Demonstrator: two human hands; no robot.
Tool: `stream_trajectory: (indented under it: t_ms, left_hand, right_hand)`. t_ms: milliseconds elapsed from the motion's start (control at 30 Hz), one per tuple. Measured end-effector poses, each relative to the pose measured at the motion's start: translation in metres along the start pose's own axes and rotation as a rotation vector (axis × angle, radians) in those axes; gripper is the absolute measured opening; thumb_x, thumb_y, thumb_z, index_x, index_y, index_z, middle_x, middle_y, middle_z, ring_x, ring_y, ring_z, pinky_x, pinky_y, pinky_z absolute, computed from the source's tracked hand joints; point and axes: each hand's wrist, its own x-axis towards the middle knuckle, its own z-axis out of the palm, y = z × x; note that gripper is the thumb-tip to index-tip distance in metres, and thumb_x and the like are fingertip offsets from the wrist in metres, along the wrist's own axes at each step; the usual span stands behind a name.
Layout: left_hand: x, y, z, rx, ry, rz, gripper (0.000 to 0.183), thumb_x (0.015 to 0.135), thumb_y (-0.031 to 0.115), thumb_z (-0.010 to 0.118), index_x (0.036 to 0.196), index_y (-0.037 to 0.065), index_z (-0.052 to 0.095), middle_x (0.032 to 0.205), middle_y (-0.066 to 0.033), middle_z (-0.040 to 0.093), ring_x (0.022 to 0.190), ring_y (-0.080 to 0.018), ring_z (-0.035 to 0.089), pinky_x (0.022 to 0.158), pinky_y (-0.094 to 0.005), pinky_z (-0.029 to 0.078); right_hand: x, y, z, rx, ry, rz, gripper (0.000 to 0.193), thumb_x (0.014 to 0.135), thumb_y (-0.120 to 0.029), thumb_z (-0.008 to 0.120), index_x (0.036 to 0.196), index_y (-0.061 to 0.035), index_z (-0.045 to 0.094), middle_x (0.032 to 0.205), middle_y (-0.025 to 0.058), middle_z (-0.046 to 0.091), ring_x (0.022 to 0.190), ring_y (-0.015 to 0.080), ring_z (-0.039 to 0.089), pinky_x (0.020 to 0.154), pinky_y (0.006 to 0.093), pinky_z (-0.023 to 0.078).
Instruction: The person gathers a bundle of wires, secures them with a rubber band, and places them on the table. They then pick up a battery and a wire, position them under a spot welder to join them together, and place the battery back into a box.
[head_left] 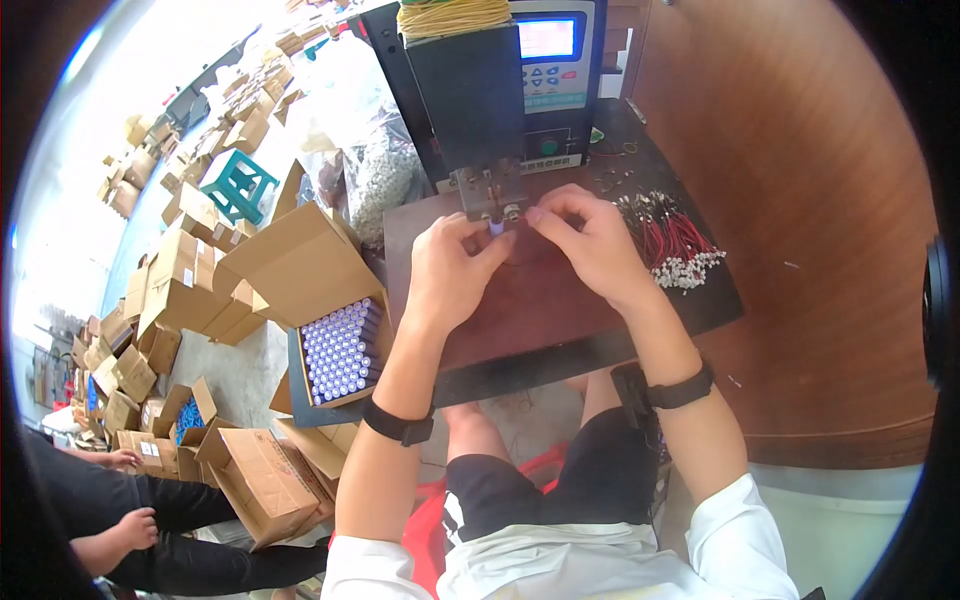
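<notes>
Brown cardboard cartons [185,275] crowd the grey floor [245,370] left of my smooth, dark bench [540,310]. Near its far edge, just before a boxy black machine [465,100], my left hand [452,268] pinches a small, smooth purple cylinder [496,229], long axis too hidden to judge. It sits just left of my right hand [588,240], whose thumb and forefinger nearly close, contents unclear. Slender red wires with white plugs [680,245] heap by the bench's right edge.

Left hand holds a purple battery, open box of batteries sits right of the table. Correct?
Wrong side: the open box of batteries sits left of the table, as the head view shows. The left hand does hold a purple battery.
</notes>
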Motion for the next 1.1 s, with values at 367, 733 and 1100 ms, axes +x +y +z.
stream_trajectory:
  t_ms: [367,733,1100]
  left_hand:
    - [0.0004,-0.0061,0.0017,-0.004,-0.009,-0.007,0.027,0.081,0.024,0.078,0.077,-0.002,0.068,0.069,-0.0139,0.059,0.065,-0.0282,0.057,0.064,-0.0396,0.046]
    - [-0.0012,-0.0027,0.0014,-0.027,-0.014,-0.021,0.025,0.082,0.022,0.078,0.083,-0.002,0.07,0.071,-0.0133,0.06,0.065,-0.0264,0.058,0.064,-0.0381,0.046]
    - [-0.0006,0.0004,0.0,-0.031,-0.018,-0.025,0.024,0.082,0.022,0.078,0.086,-0.001,0.072,0.071,-0.0127,0.061,0.065,-0.0257,0.058,0.064,-0.0377,0.047]
  right_hand:
    - [0.0001,-0.0003,-0.0009,-0.03,-0.016,-0.015,0.019,0.094,-0.014,0.069,0.094,0.0043,0.07,0.101,0.0065,0.066,0.095,0.015,0.06,0.086,0.0296,0.045]
    - [-0.0012,-0.0008,-0.001,-0.041,-0.022,-0.015,0.019,0.094,-0.016,0.069,0.093,0.003,0.071,0.101,0.0066,0.066,0.097,0.0163,0.06,0.087,0.0304,0.045]
    - [-0.0005,0.0013,-0.0011,-0.029,-0.015,-0.022,0.019,0.094,-0.016,0.07,0.092,0.0028,0.071,0.099,0.0061,0.066,0.093,0.0143,0.059,0.083,0.0288,0.045]
